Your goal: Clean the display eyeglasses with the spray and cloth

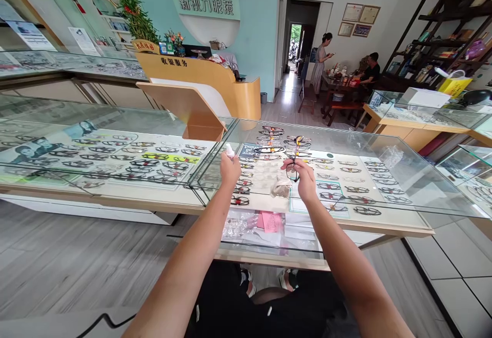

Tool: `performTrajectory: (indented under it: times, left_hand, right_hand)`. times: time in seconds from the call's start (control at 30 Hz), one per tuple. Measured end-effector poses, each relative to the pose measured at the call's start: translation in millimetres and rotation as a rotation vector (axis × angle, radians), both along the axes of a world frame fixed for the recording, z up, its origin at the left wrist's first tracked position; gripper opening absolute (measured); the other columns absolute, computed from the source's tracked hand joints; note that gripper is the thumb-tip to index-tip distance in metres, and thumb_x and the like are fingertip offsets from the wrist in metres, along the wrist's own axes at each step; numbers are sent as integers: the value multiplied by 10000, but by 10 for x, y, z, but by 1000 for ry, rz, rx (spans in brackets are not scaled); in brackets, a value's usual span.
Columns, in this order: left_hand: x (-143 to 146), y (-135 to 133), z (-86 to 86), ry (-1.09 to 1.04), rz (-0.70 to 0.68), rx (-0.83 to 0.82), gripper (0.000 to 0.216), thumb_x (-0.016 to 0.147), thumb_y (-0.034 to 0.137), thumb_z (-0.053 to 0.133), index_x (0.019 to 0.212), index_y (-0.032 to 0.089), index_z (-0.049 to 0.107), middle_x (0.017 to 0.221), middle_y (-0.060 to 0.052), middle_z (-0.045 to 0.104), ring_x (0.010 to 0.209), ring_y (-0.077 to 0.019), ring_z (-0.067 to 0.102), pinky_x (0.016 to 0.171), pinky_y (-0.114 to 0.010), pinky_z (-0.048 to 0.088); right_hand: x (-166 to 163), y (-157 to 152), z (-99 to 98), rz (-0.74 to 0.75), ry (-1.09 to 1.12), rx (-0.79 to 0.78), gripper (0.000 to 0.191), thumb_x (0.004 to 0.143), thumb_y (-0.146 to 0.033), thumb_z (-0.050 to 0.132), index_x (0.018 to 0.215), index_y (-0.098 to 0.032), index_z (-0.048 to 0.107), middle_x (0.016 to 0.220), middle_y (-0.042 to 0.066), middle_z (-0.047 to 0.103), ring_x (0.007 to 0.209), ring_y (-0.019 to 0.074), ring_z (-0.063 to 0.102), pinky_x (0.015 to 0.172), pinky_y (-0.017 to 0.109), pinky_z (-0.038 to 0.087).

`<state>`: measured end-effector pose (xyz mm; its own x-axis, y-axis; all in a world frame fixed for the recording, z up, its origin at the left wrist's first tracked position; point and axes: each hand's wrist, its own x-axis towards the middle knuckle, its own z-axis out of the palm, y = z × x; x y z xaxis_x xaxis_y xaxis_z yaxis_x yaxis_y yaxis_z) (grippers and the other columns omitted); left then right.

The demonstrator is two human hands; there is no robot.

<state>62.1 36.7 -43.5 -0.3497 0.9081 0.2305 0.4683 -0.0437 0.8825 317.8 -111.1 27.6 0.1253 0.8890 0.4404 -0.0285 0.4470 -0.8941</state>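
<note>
My left hand [229,169] is closed around a small white spray bottle [229,150], whose top pokes out above the fingers. In my right hand [305,178] is a pair of dark-framed eyeglasses [292,172], pinched between thumb and fingers, with one lens hanging downward. Both hands are above the glass display counter [265,202]. A crumpled beige cloth [281,186] lies between them. Beyond the hands, several eyeglasses [271,140] sit in a row on the glass top.
Rows of eyeglasses [357,190] fill the case below the glass. A slanted brown board [184,103] stands on the counter at left. Plastic bags and pink paper [270,221] lie on the lower shelf. Two people are by a table [338,79] at the back.
</note>
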Motion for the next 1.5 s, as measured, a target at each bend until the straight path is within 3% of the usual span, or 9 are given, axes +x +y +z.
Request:
performTrajectory:
  times: [0.1, 0.23, 0.43, 0.57, 0.7, 0.8, 0.93, 1.23, 1.5]
  left_hand:
    - [46, -66, 60, 16, 57, 48, 489, 943, 306, 638, 1389, 146, 518, 1329, -244, 660, 1283, -419, 640, 1140, -598, 484]
    - [205, -285, 217, 194, 225, 444, 673, 868, 264, 697, 1481, 145, 445, 1624, -267, 451, 1566, -396, 391, 1305, -590, 286]
    - [666, -737, 347, 367, -422, 606, 195, 1011, 342, 558, 1139, 218, 639, 1147, -135, 728, 1159, -315, 650, 1112, -510, 431]
    - [847, -869, 333, 426, -722, 495, 351, 1090, 413, 416, 847, 251, 611, 852, -94, 681, 933, -294, 623, 963, -485, 453]
    - [758, -842, 359, 310, -594, 492, 430, 1086, 489, 408, 760, 256, 563, 835, -109, 643, 945, -309, 619, 976, -511, 473]
    - [652, -838, 418, 214, -415, 634, 365, 976, 581, 622, 1053, 227, 667, 1276, -188, 675, 1298, -377, 593, 1165, -572, 417]
    - [633, -901, 487, 215, -420, 635, 796, 759, 673, 835, 1361, 207, 601, 1548, -233, 556, 1552, -457, 418, 1277, -626, 320]
    - [680, -923, 471, 348, -538, 658, 704, 852, 576, 792, 1436, 226, 611, 1447, -187, 684, 1448, -425, 561, 1270, -607, 346]
    - [754, -887, 402, 366, -660, 502, 460, 887, 521, 764, 1242, 241, 683, 1189, -141, 749, 1193, -370, 650, 1121, -538, 419]
  right_hand:
    - [22, -13, 18, 11, 23, 25, 326, 933, -296, 491, 985, -203, 800, 887, 59, 780, 900, 252, 637, 900, 386, 467]
    - [41, -14, 42, -16, 48, 23, 316, 922, -301, 499, 964, -201, 796, 867, 59, 777, 896, 255, 645, 903, 388, 480]
    - [60, 8, 70, -93, 28, 5, 331, 913, -328, 483, 965, -204, 786, 857, 59, 774, 910, 266, 667, 913, 396, 495]
    - [90, 21, 78, -85, -2, -31, 334, 912, -330, 483, 974, -213, 789, 865, 58, 773, 922, 272, 666, 910, 398, 500]
    - [158, 54, 48, 38, -18, -72, 324, 896, -349, 491, 920, -217, 786, 866, 74, 773, 863, 270, 654, 878, 403, 510]
    - [214, 53, 73, 195, -32, -89, 314, 878, -324, 502, 848, -206, 791, 810, 82, 767, 817, 262, 636, 853, 399, 503]
    - [272, 18, 167, 434, -145, -146, 338, 856, -264, 494, 805, -184, 818, 726, 74, 753, 799, 250, 619, 842, 380, 498]
    - [405, 23, 194, 414, -179, -193, 338, 834, -244, 486, 782, -180, 813, 701, 70, 752, 779, 247, 618, 830, 370, 469]
    - [434, 25, 176, 345, -86, -146, 331, 845, -289, 495, 751, -220, 804, 720, 86, 746, 798, 276, 628, 821, 393, 493]
